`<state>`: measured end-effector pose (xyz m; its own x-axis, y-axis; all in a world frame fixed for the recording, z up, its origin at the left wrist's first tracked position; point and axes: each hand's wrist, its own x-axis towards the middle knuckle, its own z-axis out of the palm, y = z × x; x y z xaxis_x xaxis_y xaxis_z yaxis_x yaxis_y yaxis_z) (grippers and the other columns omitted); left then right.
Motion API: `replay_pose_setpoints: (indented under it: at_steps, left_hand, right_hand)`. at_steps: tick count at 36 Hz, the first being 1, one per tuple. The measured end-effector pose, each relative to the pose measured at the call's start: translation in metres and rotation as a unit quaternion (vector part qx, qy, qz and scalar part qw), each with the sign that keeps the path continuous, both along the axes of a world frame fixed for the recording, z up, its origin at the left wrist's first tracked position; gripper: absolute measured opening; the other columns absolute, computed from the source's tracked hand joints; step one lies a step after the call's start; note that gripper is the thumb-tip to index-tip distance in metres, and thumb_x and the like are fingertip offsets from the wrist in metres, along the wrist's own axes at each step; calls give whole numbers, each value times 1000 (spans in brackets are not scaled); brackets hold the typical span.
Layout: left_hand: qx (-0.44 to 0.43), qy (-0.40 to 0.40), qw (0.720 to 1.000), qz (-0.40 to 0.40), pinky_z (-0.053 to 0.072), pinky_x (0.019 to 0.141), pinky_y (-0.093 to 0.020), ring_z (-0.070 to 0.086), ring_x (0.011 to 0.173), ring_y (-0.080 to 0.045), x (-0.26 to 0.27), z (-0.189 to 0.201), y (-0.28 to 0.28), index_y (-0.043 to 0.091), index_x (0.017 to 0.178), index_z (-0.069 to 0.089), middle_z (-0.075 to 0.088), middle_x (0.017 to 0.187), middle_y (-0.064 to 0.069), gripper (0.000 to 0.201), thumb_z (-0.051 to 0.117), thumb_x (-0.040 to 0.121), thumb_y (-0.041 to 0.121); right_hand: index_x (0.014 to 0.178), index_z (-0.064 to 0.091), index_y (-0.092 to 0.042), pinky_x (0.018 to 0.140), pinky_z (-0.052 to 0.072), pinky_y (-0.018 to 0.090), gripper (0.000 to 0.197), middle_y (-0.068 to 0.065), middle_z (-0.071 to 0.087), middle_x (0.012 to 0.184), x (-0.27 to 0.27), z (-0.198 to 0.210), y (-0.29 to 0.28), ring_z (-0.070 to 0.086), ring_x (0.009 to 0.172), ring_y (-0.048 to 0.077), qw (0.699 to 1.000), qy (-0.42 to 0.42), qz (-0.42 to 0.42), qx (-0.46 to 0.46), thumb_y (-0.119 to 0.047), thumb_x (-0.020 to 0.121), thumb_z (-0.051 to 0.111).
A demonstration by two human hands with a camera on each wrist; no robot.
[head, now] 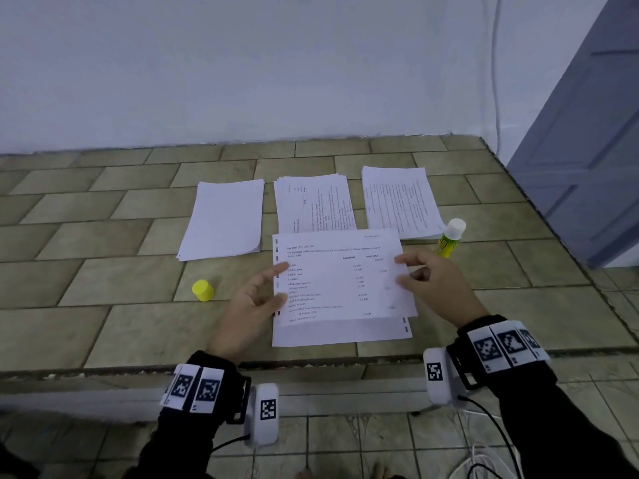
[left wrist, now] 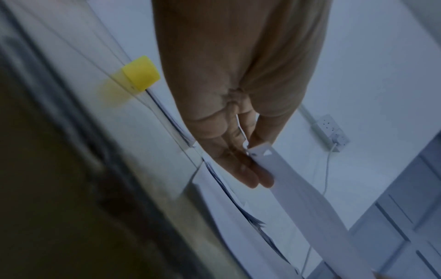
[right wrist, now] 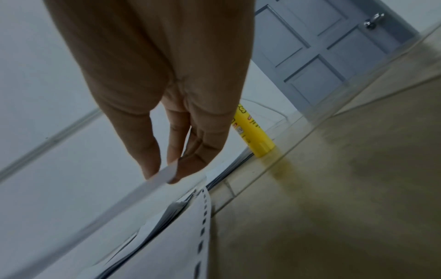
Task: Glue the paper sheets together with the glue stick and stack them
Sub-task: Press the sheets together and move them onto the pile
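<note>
Head cam looks down; wrist cams close, share held sheet [head: 340, 281].

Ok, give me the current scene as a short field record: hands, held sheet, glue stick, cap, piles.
left hand: pinches held sheet's left edge
right hand: pinches its right edge
held sheet: printed side up, over the bottom sheet
glue stick: uncapped, upright by right pile
yellow cap: left of the hands, on the tiled surface
other piles: blank pile left, middle pile printed
</note>
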<state>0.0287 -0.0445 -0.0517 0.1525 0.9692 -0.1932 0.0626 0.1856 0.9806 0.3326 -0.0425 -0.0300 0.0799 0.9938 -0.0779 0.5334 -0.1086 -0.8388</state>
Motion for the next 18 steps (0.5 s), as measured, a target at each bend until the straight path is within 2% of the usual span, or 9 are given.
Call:
replay_pose_setpoints:
  at_steps: [2,4,6,7,9,11,14,16,18]
  left_hand:
    - [-1,17,1000,6,54,91,-35,69,106,-20,1,0,0,28,132,58,73,114,4,43,56,97,2]
    - [12,41,999,16,55,90,-30,70,105,-18,1,-2,1,26,128,62,74,111,3,38,61,95,7]
    - [34,75,996,20,56,89,-30,70,102,-17,1,-5,3,26,124,64,74,109,2,35,64,93,8]
    - [44,95,994,20,57,87,-30,71,98,-16,1,-7,3,26,123,64,75,107,2,35,65,93,8]
    - [64,148,987,15,56,75,-20,70,83,-8,1,-11,4,23,124,64,73,94,8,35,66,92,8]
    - [83,199,977,8,52,67,-13,67,77,-4,1,-13,5,21,125,64,70,86,10,36,67,92,8]
    - [94,253,963,0,56,78,-23,68,89,-17,1,-17,6,22,125,64,72,95,2,37,69,90,10]
    - [95,265,960,-2,56,85,-31,68,93,-18,0,-20,7,23,124,65,72,99,4,37,70,90,10]
    - [95,268,959,-4,57,87,-33,68,94,-17,0,-21,8,23,122,65,71,102,5,36,71,89,10]
  right_hand:
    - [106,64,-20,76,55,30,28,12,67,97,-1,0,-1,60,75,14,1000,-3,-4,-3,-9,82,73]
    - [105,66,-18,71,51,22,29,13,67,92,-2,0,-1,58,74,14,1000,-17,-7,-6,-8,79,76]
    - [105,66,-16,62,43,10,29,4,63,83,-4,-1,-1,55,71,9,999,-41,-9,-13,-7,79,76]
    - [105,65,-15,59,41,8,29,-2,59,80,-6,-2,-2,52,70,5,998,-54,-9,-17,-7,79,76]
    - [106,65,-15,58,40,5,29,-9,55,81,-10,-6,-3,51,71,1,996,-87,-7,-19,-7,80,75]
    - [107,65,-13,61,39,6,28,-5,60,90,-14,-9,-4,52,75,1,994,-111,-5,-21,-7,81,74]
    - [111,65,-11,75,46,17,30,3,63,98,-17,-11,-5,58,85,12,990,-139,-2,-24,-7,82,73]
    - [113,64,-11,82,49,23,31,3,62,99,-19,-10,-5,59,89,15,987,-158,8,-34,-7,83,72]
    - [113,64,-10,86,49,25,30,5,62,103,-19,-10,-4,59,93,16,984,-168,19,-49,-6,84,70]
